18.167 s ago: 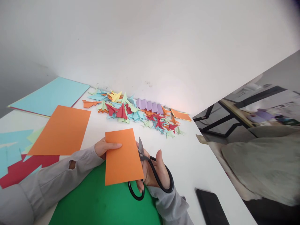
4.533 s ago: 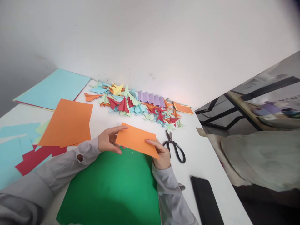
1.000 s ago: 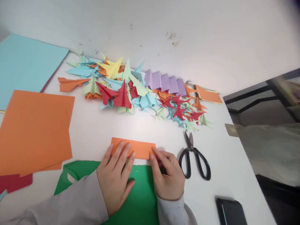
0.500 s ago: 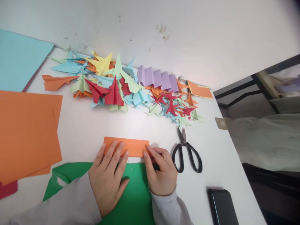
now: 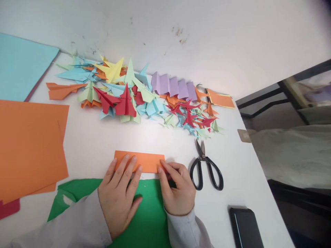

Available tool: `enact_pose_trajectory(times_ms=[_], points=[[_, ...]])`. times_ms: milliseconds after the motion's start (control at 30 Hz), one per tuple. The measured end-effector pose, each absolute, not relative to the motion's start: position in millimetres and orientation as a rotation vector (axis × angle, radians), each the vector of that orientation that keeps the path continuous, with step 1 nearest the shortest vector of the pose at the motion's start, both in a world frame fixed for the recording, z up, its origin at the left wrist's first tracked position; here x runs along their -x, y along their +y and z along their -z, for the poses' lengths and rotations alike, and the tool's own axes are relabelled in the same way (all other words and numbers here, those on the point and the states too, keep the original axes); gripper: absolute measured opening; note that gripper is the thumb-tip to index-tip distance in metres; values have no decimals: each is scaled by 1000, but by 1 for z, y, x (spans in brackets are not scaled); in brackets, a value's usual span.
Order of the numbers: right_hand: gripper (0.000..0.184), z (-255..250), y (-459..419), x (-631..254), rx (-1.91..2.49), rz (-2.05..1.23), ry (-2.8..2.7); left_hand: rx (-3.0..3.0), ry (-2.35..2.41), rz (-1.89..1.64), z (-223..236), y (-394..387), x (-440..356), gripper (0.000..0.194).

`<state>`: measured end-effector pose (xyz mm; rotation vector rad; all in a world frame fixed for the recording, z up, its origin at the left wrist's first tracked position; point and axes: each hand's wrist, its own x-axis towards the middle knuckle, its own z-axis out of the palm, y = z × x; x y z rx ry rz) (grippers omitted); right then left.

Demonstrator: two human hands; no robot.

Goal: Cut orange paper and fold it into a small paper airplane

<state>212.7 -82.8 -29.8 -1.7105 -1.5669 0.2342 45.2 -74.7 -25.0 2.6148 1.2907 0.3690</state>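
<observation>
A narrow rectangle of folded orange paper (image 5: pixel 150 162) lies flat on the white table. Spread fingers of my left hand (image 5: pixel 121 193) rest on its left half, pressing it down. At the paper's right end, my right hand (image 5: pixel 178 187) pinches the lower corner between thumb and fingers. Beneath both hands and forearms lies a green sheet (image 5: pixel 150 210), wrinkled and torn at its left side. Black-handled scissors (image 5: pixel 203 162) lie right of my right hand, blades slightly apart and pointing away.
Large orange sheets (image 5: pixel 31 148) are stacked at the left, with light-blue sheets (image 5: pixel 23 65) behind. Folded paper planes (image 5: pixel 126 103) and a pleated purple paper (image 5: pixel 173 85) pile along the wall. A black phone-like object (image 5: pixel 245 227) lies near the right table edge.
</observation>
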Motion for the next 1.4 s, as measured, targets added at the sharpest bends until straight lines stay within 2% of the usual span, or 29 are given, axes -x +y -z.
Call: enact_pose_trajectory(times_ms=[1400], points=[[23, 33, -78, -212, 1644, 15, -1830, -2618, 1303, -351, 22, -77, -45, 57]])
